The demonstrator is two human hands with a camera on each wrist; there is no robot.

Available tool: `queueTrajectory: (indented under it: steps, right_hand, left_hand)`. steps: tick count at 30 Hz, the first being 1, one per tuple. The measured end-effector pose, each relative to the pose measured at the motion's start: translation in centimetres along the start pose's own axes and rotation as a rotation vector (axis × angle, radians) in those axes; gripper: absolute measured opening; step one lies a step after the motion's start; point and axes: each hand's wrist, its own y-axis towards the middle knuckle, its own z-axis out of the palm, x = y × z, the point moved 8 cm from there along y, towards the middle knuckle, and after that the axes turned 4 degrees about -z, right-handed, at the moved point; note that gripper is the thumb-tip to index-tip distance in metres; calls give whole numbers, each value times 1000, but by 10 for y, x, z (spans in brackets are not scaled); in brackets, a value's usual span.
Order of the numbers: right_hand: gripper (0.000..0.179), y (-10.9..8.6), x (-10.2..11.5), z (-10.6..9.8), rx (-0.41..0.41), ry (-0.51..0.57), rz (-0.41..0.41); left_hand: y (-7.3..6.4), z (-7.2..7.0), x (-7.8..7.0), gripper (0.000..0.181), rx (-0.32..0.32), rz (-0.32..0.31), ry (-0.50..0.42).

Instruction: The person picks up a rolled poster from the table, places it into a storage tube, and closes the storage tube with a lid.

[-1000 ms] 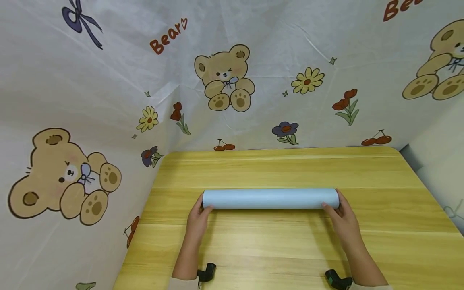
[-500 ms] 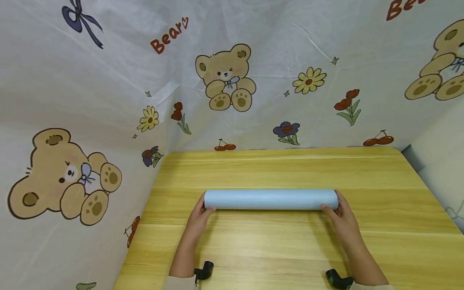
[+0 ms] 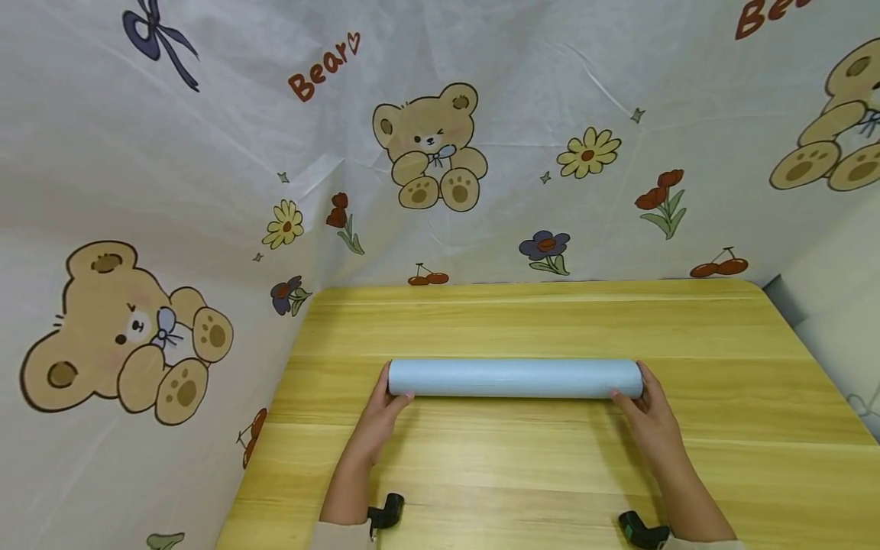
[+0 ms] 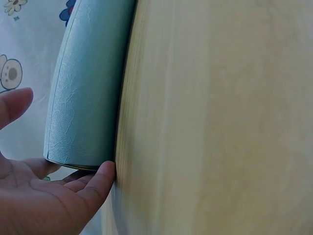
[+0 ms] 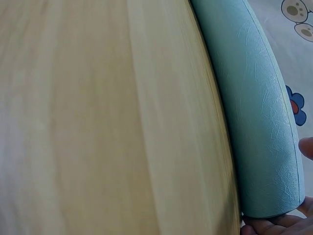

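Note:
A light blue roll (image 3: 516,378) with a creased, leather-like surface lies crosswise over the wooden table (image 3: 509,466) in the head view. My left hand (image 3: 376,420) holds its left end, the thumb at the near lower edge and the fingers around the end. At the other end my right hand (image 3: 649,420) grips in a similar way. In the left wrist view, the fingers (image 4: 95,188) touch the roll's end (image 4: 90,98) from below. The right wrist view shows only parts of the right hand (image 5: 279,225), at the roll's (image 5: 254,107) bottom end.
A white cloth (image 3: 495,46) printed with bears and flowers hangs behind the table and along its left side. Black wrist mounts (image 3: 388,512) show at both sleeves. A pale surface (image 3: 839,321) stands beyond the table's right edge.
My left thumb has shifted slightly right along the roll's near edge, and the left forearm has moved slightly left. The roll and right hand stay almost still.

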Motion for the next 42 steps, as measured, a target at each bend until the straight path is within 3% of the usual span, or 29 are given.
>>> queueTrajectory:
  steps: [19, 42]
  right_hand:
    - [93, 1, -2, 2, 23, 8, 14]
    - [92, 3, -1, 2, 17, 1, 5]
  left_hand:
    - [0, -1, -1, 86, -8, -6, -19]
    - [-2, -2, -1, 85, -35, -31, 29]
